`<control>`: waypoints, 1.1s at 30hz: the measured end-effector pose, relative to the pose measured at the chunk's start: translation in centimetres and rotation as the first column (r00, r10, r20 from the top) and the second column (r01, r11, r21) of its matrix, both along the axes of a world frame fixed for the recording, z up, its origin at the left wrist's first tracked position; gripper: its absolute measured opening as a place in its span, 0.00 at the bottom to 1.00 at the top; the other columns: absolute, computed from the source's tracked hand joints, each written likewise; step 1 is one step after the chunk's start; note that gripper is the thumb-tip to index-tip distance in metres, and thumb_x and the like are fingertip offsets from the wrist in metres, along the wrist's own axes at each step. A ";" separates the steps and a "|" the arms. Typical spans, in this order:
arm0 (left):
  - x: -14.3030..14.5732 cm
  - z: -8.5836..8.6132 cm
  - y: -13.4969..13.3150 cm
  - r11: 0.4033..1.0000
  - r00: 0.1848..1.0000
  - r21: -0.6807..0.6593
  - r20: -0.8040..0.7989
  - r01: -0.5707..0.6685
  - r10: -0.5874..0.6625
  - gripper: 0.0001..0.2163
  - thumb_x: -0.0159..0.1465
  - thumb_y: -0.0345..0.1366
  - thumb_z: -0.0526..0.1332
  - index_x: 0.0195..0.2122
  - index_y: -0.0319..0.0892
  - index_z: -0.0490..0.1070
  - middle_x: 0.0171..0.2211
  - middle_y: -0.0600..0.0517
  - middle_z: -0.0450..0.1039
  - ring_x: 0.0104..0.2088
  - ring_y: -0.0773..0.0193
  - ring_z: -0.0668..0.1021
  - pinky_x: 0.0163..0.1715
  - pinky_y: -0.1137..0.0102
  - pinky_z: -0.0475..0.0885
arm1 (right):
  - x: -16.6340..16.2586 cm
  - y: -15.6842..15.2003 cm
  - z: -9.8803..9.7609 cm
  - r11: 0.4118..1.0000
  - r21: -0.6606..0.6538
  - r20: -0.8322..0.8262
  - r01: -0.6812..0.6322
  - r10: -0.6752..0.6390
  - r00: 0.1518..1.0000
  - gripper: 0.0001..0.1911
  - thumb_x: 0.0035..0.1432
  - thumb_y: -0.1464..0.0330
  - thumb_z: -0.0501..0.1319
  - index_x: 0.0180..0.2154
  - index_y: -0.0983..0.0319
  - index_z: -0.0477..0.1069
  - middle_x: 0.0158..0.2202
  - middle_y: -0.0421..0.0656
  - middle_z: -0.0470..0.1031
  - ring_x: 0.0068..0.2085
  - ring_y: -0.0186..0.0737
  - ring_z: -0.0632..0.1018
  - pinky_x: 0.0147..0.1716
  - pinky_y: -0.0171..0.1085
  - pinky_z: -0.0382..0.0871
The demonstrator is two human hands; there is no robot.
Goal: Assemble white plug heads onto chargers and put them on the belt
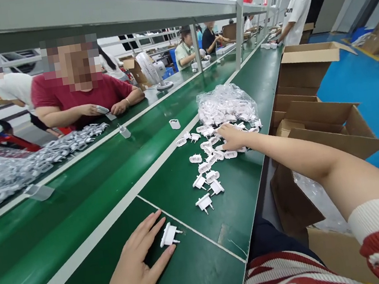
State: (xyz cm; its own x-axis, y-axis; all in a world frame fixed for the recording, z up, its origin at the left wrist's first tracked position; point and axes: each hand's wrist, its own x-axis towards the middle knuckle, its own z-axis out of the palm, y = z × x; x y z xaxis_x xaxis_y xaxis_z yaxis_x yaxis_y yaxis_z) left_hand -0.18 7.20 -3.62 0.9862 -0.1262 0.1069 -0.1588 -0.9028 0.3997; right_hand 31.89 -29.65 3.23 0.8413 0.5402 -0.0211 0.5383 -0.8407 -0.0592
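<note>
The left hand (pixel 140 256) lies spread wide around one white plug piece (pixel 168 235), apparently guarding it; ahead, the right hand (pixel 233 136), whose grip I can't tell, reaches among loose plugs (pixel 204 167), beside a bag (pixel 226 101) seemingly keeping others together.

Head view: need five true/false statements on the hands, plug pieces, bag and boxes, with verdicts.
1. A single white plug piece lies between the thumb and fingers of the left hand. True.
2. The right hand is over the loose pile. True.
3. The clear bag is empty. False: it holds many white pieces.
4. The cardboard boxes stand on the green table. False: they are beside it, on the picture's right.
5. The co-worker in the red top has both hands hidden. False: both show.
</note>
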 end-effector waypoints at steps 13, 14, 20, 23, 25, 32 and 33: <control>0.1 1.5 -0.7 0.997 0.997 -0.024 -0.022 0.071 -0.071 0.24 0.72 0.54 0.62 0.68 0.66 0.70 0.76 0.53 0.59 0.73 0.35 0.65 0.66 0.38 0.71 | 0.8 11.9 4.2 0.986 -0.023 0.026 -0.162 0.163 0.986 0.19 0.72 0.64 0.63 0.62 0.60 0.72 0.62 0.49 0.75 0.60 0.50 0.78 0.59 0.52 0.76; 0.0 1.8 -0.7 0.997 0.997 -0.046 -0.028 0.066 -0.068 0.26 0.71 0.54 0.63 0.70 0.65 0.69 0.76 0.52 0.59 0.74 0.35 0.64 0.66 0.38 0.69 | 0.9 13.1 3.8 0.986 -0.041 0.018 -0.163 0.164 0.986 0.21 0.72 0.61 0.64 0.62 0.60 0.72 0.62 0.50 0.74 0.58 0.50 0.79 0.57 0.53 0.77; -0.1 2.5 -0.8 0.984 0.995 -0.169 -0.083 0.046 -0.061 0.26 0.71 0.54 0.63 0.70 0.64 0.69 0.76 0.53 0.60 0.75 0.38 0.61 0.70 0.38 0.65 | -0.2 16.8 2.9 0.975 -0.101 -0.015 -0.198 0.197 0.980 0.21 0.71 0.59 0.65 0.60 0.62 0.72 0.60 0.50 0.75 0.56 0.49 0.80 0.55 0.53 0.79; -0.1 2.4 -1.2 0.979 0.993 -0.179 -0.049 0.094 -0.104 0.21 0.72 0.52 0.63 0.65 0.65 0.75 0.75 0.54 0.62 0.75 0.39 0.61 0.71 0.40 0.63 | -2.5 17.3 3.0 0.954 -0.050 -0.053 -0.295 0.293 0.955 0.17 0.69 0.63 0.67 0.56 0.62 0.75 0.58 0.49 0.77 0.55 0.49 0.80 0.55 0.51 0.78; -0.1 2.6 -1.4 0.974 0.989 -0.193 -0.054 0.122 -0.134 0.20 0.72 0.53 0.64 0.64 0.66 0.76 0.75 0.54 0.62 0.76 0.39 0.61 0.72 0.40 0.62 | -4.8 17.8 3.2 0.932 0.029 -0.073 -0.362 0.364 0.929 0.17 0.64 0.70 0.70 0.54 0.62 0.77 0.56 0.50 0.77 0.53 0.50 0.81 0.54 0.46 0.76; -0.2 3.1 -0.9 0.839 0.996 -0.539 -0.086 -0.072 0.031 0.26 0.70 0.55 0.64 0.68 0.58 0.72 0.71 0.49 0.68 0.71 0.42 0.68 0.72 0.44 0.63 | -12.9 17.7 4.3 0.768 0.412 -0.124 -0.491 0.581 0.804 0.23 0.61 0.73 0.66 0.58 0.58 0.77 0.50 0.46 0.69 0.41 0.39 0.79 0.45 0.36 0.76; 0.0 3.0 -0.8 0.792 0.990 -0.594 -0.088 -0.141 0.111 0.24 0.70 0.56 0.63 0.65 0.55 0.76 0.68 0.47 0.71 0.69 0.43 0.72 0.71 0.46 0.66 | -13.5 17.2 4.3 0.729 0.498 -0.152 -0.470 0.607 0.780 0.23 0.61 0.75 0.65 0.57 0.58 0.78 0.49 0.46 0.67 0.40 0.38 0.78 0.44 0.36 0.76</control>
